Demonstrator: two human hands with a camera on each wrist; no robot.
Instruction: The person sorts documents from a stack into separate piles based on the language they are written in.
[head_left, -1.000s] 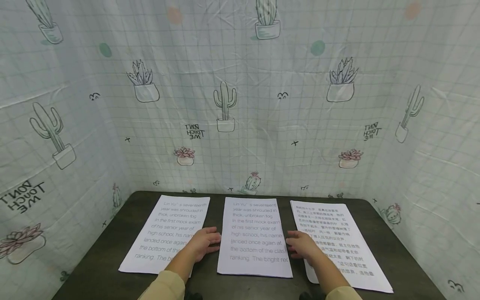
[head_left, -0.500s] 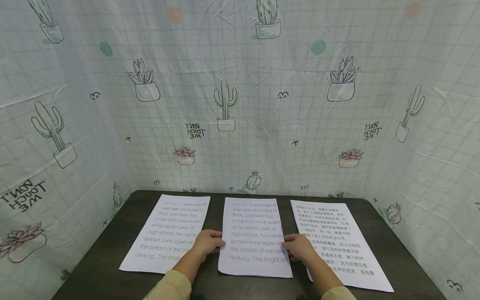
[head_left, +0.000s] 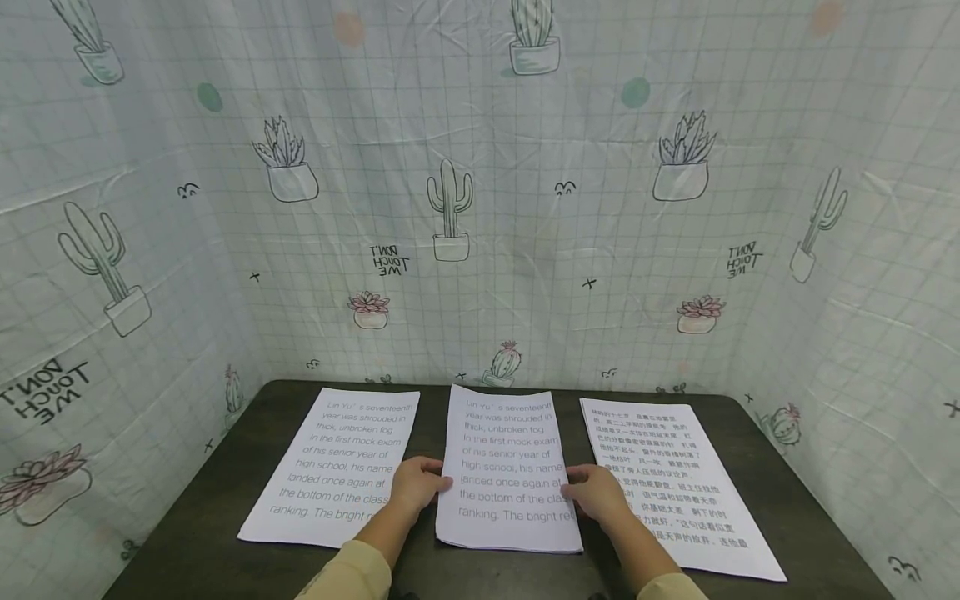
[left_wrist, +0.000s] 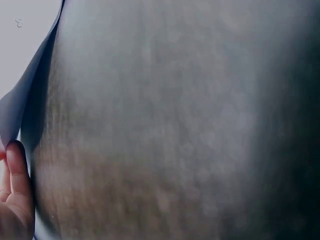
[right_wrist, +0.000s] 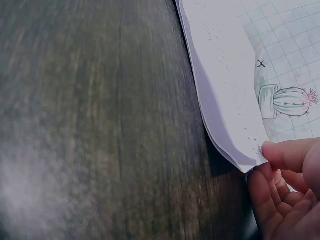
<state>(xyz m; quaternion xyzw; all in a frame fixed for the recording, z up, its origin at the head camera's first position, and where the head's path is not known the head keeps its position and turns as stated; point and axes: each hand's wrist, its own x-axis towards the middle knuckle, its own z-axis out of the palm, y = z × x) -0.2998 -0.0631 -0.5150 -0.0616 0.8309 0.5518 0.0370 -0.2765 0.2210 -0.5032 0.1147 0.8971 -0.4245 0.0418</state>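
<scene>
In the head view, a stack of printed paper [head_left: 502, 467] with English text lies in the middle, its far edge slightly raised. My left hand [head_left: 415, 487] pinches its left edge, the thumb on top. On the opposite edge my right hand [head_left: 596, 493] pinches the paper between thumb and fingers. The right wrist view shows the paper's edge [right_wrist: 225, 110] bent up where the right thumb [right_wrist: 290, 154] presses it, with fingers curled beneath. In the left wrist view the paper [left_wrist: 25, 85] curves up off the table above the left hand's fingers [left_wrist: 19, 175].
Another stack with English text [head_left: 330, 467] lies on the left, a stack with Chinese text [head_left: 682, 483] on the right. All rest on a dark wooden table [head_left: 202, 508]. A pale curtain [head_left: 510, 208] printed with cacti hangs around the back and sides.
Both hands have moved inward from beside the middle stack and taken hold of its left and right edges. The stack's far edge has risen a little. The outer stacks have stayed put.
</scene>
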